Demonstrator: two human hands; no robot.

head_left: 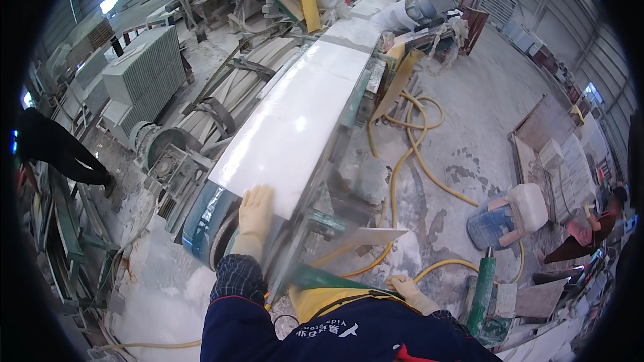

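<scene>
A long glossy white stone slab (pixel 295 121) lies flat on the conveyor, stretching away from me. My left hand (pixel 255 218), in a cream rubber glove, rests on its near end with the fingers stretched out and lying flat. Just below that end curves the blue conveyor belt (pixel 204 218) around its roller. At my waist, beside the yellow apron (pixel 329 302), is my right hand (pixel 410 293), gloved the same way. It is close to a green bar (pixel 322 276); its fingers are partly hidden, so I cannot tell whether it grips anything.
A yellow hose (pixel 429 181) loops over the floor on the right, near a blue drum (pixel 493 221). Left of the conveyor stand a motor (pixel 161 154) and stacked slabs (pixel 144 74). A green post (pixel 481 295) rises at my right. Other people are left, right and at the far end.
</scene>
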